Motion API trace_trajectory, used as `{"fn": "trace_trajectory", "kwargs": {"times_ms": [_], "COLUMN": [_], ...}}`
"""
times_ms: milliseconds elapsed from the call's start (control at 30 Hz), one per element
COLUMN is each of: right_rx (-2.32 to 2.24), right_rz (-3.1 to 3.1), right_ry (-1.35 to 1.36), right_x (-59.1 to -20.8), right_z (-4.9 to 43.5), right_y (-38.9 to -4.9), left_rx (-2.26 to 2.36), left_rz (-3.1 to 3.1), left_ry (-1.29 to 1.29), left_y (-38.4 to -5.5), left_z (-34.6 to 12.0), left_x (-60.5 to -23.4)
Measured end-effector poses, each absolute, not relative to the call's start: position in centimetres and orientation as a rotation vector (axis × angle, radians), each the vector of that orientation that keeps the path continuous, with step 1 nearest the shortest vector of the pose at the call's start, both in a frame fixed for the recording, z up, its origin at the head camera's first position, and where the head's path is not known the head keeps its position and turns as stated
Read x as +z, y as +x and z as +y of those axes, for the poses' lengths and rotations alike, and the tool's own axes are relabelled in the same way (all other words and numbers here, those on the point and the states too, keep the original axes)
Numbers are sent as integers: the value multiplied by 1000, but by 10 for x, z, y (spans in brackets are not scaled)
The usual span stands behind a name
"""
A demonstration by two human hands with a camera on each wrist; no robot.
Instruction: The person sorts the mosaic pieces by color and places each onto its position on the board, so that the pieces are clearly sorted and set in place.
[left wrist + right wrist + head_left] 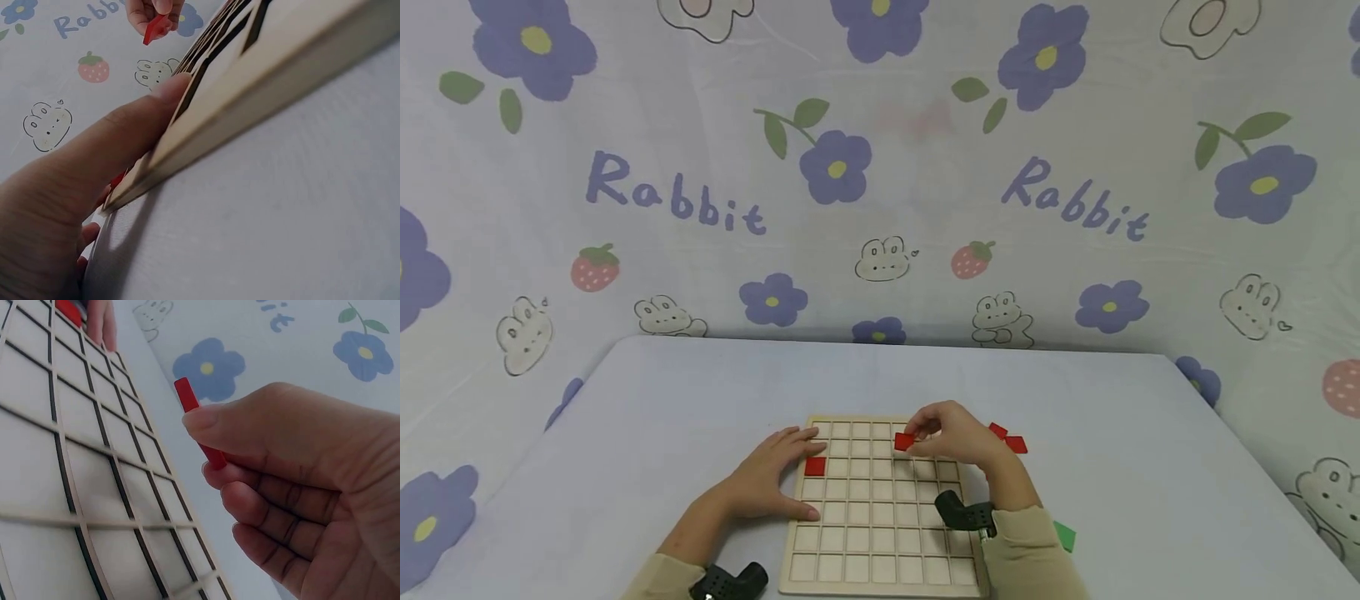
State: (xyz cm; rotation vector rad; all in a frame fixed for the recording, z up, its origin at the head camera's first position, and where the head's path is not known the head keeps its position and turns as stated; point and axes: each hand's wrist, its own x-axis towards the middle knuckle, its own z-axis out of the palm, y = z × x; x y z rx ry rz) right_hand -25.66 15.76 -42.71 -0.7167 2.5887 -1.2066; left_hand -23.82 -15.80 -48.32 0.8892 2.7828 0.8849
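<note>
A wooden grid board (880,590) with square cells lies on the white table. One red square tile (815,467) sits in a cell near its left edge. My left hand (767,475) rests on that left side, fingers spread, the thumb on the frame in the left wrist view. Above the upper part of the board, my right hand (957,433) pinches another red square tile (904,442) between thumb and fingers. In the right wrist view this pinched tile (187,394) is seen edge-on, apart from the grid.
Loose red tiles (1016,444) lie on the table right of the board. A green tile (1065,536) shows partly beside the right sleeve. Behind the table (700,383) hangs a cloth (925,208) printed with flowers and rabbits. Each wrist wears a black camera (962,512).
</note>
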Motion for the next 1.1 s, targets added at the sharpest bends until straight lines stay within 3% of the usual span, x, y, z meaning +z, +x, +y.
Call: {"fn": "trace_trajectory", "kwargs": {"times_ms": [1100], "right_rx": [-1339], "right_rz": [2427], "right_ry": [-754], "right_x": [-431], "right_z": [87], "right_y": [-254], "left_rx": [887], "left_rz": [2803], "left_ry": [930], "left_y": [-237], "left_z": [-158], "left_x": [-481]}}
